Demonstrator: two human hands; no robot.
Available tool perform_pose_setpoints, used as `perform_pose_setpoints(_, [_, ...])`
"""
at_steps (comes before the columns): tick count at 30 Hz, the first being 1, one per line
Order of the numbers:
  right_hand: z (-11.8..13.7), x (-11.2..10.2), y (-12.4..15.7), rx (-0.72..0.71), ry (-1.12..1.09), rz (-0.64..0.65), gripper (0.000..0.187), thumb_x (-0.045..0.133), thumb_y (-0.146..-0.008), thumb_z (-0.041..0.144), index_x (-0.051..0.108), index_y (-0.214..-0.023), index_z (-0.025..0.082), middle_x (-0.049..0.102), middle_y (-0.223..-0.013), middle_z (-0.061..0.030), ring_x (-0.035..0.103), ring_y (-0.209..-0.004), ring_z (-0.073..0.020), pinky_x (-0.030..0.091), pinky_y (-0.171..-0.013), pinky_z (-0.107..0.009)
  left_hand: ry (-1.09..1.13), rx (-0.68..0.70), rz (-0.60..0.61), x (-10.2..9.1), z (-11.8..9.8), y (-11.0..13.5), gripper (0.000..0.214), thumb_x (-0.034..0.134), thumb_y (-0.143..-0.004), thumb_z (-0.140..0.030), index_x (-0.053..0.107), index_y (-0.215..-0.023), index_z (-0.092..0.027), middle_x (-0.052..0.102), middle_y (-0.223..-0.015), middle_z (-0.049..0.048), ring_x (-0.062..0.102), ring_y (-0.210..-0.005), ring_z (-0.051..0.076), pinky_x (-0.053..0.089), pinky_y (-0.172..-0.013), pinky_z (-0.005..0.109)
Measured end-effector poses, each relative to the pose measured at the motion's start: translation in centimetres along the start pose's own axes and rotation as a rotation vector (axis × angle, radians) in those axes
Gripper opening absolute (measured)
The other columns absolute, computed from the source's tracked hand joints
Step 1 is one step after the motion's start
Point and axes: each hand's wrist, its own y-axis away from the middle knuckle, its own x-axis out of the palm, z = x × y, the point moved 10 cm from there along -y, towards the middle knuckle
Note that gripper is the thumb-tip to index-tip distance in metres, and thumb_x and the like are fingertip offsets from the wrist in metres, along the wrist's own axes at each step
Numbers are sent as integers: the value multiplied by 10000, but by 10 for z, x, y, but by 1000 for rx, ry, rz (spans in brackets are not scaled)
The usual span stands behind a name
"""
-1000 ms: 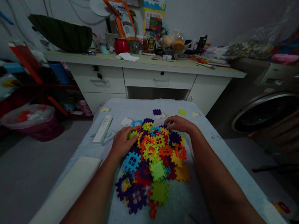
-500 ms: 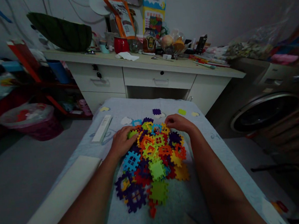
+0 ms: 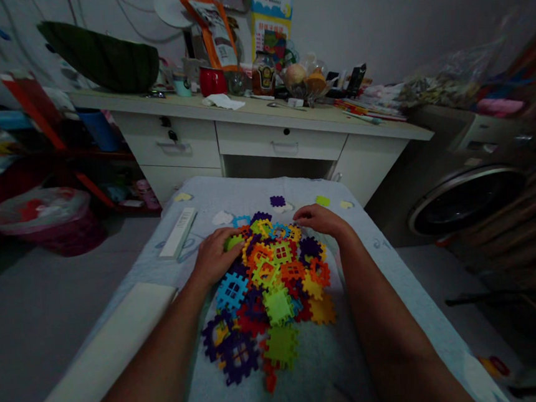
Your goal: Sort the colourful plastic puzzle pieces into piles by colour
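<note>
Colourful plastic interlocking building pieces lie in a loose pile on the cloth-covered table [image 3: 375,354]. Among them are a blue window piece [image 3: 232,290], a light green square [image 3: 278,305], a purple window piece [image 3: 239,356] and an orange piece [image 3: 293,270]. My left hand [image 3: 216,254] rests against the pile's far left side, thumb and fingers apart around a green piece [image 3: 234,242]; its grip looks loose. At the far right edge my right hand [image 3: 319,218] hovers beside a yellow window piece [image 3: 294,232], fingers bent and slightly apart. Nothing shows in it.
A purple piece [image 3: 277,201] and a green piece [image 3: 322,201] lie apart behind the pile. At left are a white box [image 3: 178,234] and a long white block [image 3: 120,339]. Beyond stands a cluttered white desk [image 3: 248,141], with a washing machine [image 3: 452,166] at right.
The whole view has shifted slightly, so everything sits a little further left. My right hand's fingers look a bit more spread; the left hand stays on the pile's side.
</note>
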Motion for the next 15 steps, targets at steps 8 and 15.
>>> perform_pose_setpoints(8, [-102, -55, 22, 543, 318, -406, 423, 483, -857, 134, 636, -1247, 195, 597, -1334, -139, 532, -1233, -316, 416, -1010, -468, -14, 12, -4, 1, -1, 1, 381, 528, -840, -480, 652, -1109, -241, 648, -1184, 53, 580, -1136, 258, 425, -1019, 422])
perform_pose_setpoints(15, [-130, -59, 0, 551, 350, -380, 521, 552, -843, 227, 518, -1360, 164, 576, -1350, -173, 522, -1229, -339, 422, -1004, -472, -14, 9, -4, 1, 0, 0, 393, 529, -844, -491, 655, -1123, -246, 649, -1188, 51, 579, -1138, 257, 431, -1013, 418])
